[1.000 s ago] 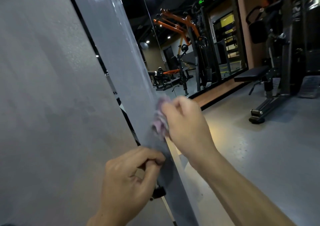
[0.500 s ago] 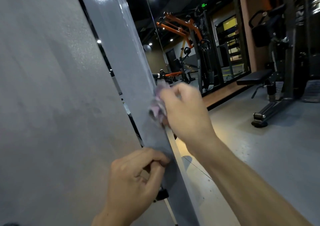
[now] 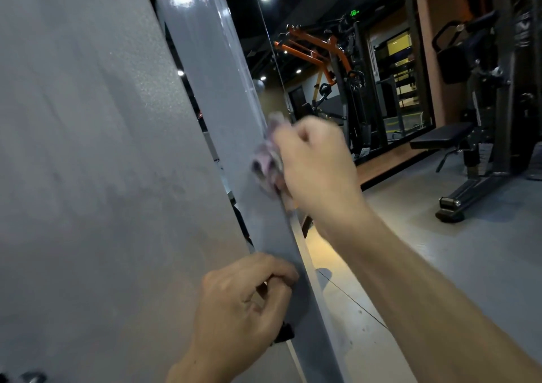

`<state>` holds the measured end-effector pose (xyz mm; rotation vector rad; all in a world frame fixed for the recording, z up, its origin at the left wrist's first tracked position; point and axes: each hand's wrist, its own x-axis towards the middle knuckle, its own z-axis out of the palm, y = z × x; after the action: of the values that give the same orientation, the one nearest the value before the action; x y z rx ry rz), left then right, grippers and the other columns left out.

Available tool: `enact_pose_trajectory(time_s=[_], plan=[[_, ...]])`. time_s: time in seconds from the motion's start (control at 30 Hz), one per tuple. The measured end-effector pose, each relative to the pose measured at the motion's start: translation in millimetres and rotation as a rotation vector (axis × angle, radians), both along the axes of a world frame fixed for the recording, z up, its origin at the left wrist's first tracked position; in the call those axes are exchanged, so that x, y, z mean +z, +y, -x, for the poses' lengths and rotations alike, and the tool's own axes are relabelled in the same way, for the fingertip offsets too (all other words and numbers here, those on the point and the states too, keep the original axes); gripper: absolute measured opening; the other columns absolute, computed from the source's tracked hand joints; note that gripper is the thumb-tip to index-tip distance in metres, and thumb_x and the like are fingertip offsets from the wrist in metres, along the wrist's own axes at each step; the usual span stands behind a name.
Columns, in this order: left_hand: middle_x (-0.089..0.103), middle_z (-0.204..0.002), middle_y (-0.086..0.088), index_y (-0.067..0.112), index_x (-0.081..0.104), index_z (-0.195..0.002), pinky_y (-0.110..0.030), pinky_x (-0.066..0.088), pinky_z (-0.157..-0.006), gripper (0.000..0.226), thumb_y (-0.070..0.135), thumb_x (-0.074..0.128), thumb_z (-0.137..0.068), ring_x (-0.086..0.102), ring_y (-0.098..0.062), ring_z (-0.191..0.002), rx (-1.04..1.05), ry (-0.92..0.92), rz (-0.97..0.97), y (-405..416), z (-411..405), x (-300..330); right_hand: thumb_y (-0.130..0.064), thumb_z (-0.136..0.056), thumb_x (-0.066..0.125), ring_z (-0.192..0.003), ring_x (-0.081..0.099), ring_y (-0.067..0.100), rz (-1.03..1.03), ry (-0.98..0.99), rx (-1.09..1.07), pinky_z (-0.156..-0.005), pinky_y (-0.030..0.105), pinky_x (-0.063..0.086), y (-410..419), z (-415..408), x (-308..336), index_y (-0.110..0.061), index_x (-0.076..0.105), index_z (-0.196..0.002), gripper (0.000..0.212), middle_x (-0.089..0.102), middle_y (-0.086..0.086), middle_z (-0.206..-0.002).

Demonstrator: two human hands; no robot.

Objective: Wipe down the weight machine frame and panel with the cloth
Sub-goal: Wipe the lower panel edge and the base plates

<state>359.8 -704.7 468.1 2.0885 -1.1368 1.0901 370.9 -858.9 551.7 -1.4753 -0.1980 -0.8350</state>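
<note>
Grey panel (image 3: 88, 162) of the weight machine filled the view from nine o'clock across to the centre, with a narrow dark gap separating it from the glossy grey frame post (image 3: 223, 89), which slanted from twelve o'clock down to six. At six o'clock the left hand (image 3: 243, 309) rested against the post's lower stretch, fingers curled loosely and gripping nothing. Just right of centre the right hand (image 3: 316, 165), blurred, clutched a bunched pink-and-grey cloth (image 3: 268, 162) and pressed it to the post's right edge. Toward two o'clock stood an orange-framed machine (image 3: 316, 48), and at three o'clock a black bench (image 3: 440, 139).
</note>
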Motion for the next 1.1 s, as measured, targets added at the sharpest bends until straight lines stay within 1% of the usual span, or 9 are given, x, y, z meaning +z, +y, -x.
enact_pose_trajectory(time_s=[0.13, 0.23, 0.37, 0.47, 0.57, 0.7, 0.83, 0.97, 1.1], plan=[[0.07, -0.076, 0.02, 0.024, 0.074, -0.076, -0.016, 0.053, -0.058, 0.023, 0.014, 0.054, -0.081, 0.065, 0.005, -0.064, -0.005, 0.007, -0.021, 0, 2, 3, -0.041, -0.104, 0.055, -0.06, 0.065, 0.017, -0.038, -0.068, 0.01, -0.051, 0.031, 0.05, 0, 0, 34, -0.015, 0.058, -0.077, 0.038, 0.065, 0.0, -0.068], [0.069, -0.075, 0.02, 0.023, 0.074, -0.074, -0.014, 0.051, -0.059, 0.023, 0.013, 0.055, -0.08, 0.063, 0.006, -0.064, -0.006, -0.003, -0.01, 0, 1, 2, -0.043, -0.102, 0.057, -0.057, 0.063, 0.017, -0.06, 0.059, 0.033, -0.055, 0.036, 0.049, -1, -2, -30, -0.014, 0.059, -0.08, 0.037, 0.066, 0.001, -0.066], [0.067, -0.075, 0.019, 0.023, 0.072, -0.074, -0.025, 0.051, -0.055, 0.022, 0.012, 0.055, -0.081, 0.061, 0.002, -0.061, -0.003, -0.023, 0.009, -1, -2, -1, -0.045, -0.099, 0.06, -0.055, 0.054, 0.019, -0.032, 0.211, 0.018, -0.059, 0.044, 0.049, -5, 2, -85, -0.01, 0.053, -0.076, 0.042, 0.058, 0.001, -0.061], [0.069, -0.076, 0.02, 0.022, 0.073, -0.073, -0.024, 0.052, -0.056, 0.021, 0.012, 0.056, -0.08, 0.062, 0.005, -0.064, 0.0, -0.026, 0.016, -2, -2, -2, -0.037, -0.099, 0.059, -0.051, 0.053, 0.008, 0.049, 0.094, -0.065, -0.051, 0.03, 0.048, -4, 2, -46, -0.015, 0.054, -0.075, 0.033, 0.059, -0.003, -0.061], [0.07, -0.079, 0.02, 0.021, 0.074, -0.075, -0.02, 0.053, -0.059, 0.021, 0.013, 0.055, -0.081, 0.064, 0.007, -0.067, -0.015, -0.009, 0.029, 0, -3, -4, -0.032, -0.101, 0.056, -0.052, 0.053, -0.001, 0.056, -0.053, -0.09, -0.042, 0.014, 0.038, 1, 9, -1, -0.017, 0.055, -0.08, 0.025, 0.059, -0.006, -0.067], [0.069, -0.08, 0.019, 0.022, 0.074, -0.078, -0.02, 0.052, -0.06, 0.022, 0.012, 0.054, -0.08, 0.063, 0.003, -0.064, -0.002, -0.025, -0.002, 2, -2, -6, -0.03, -0.102, 0.057, -0.05, 0.065, 0.017, -0.116, -0.074, 0.01, -0.044, 0.029, 0.049, 12, 31, -33, -0.014, 0.057, -0.09, 0.02, 0.067, 0.004, -0.065], [0.065, -0.079, 0.016, 0.02, 0.074, -0.078, -0.005, 0.042, -0.066, 0.021, 0.01, 0.056, -0.079, 0.06, 0.003, -0.064, -0.033, -0.017, 0.036, 3, -3, -8, -0.037, -0.09, 0.062, -0.062, 0.071, 0.019, -0.079, 0.014, -0.079, -0.059, 0.049, 0.058, 24, 52, -68, -0.023, 0.053, -0.09, 0.017, 0.073, 0.002, -0.07], [0.064, -0.08, 0.021, 0.026, 0.072, -0.085, -0.009, 0.044, -0.063, 0.026, 0.002, 0.066, -0.076, 0.061, 0.004, -0.065, -0.062, 0.028, 0.055, 5, -6, -11, -0.03, -0.094, 0.068, -0.062, 0.073, 0.012, -0.065, -0.013, -0.104, -0.06, 0.045, 0.061, 29, 49, -48, -0.021, 0.054, -0.091, 0.017, 0.074, 0.0, -0.073], [0.059, -0.081, 0.017, 0.031, 0.057, -0.086, -0.013, 0.042, -0.054, 0.012, 0.02, 0.06, -0.081, 0.06, 0.0, -0.06, -0.044, 0.027, 0.008, 4, -2, -6, -0.029, -0.097, 0.067, -0.068, 0.074, 0.015, -0.016, -0.116, -0.134, -0.06, 0.039, 0.061, 41, 37, -5, -0.025, 0.049, -0.092, 0.02, 0.073, 0.003, -0.079]])
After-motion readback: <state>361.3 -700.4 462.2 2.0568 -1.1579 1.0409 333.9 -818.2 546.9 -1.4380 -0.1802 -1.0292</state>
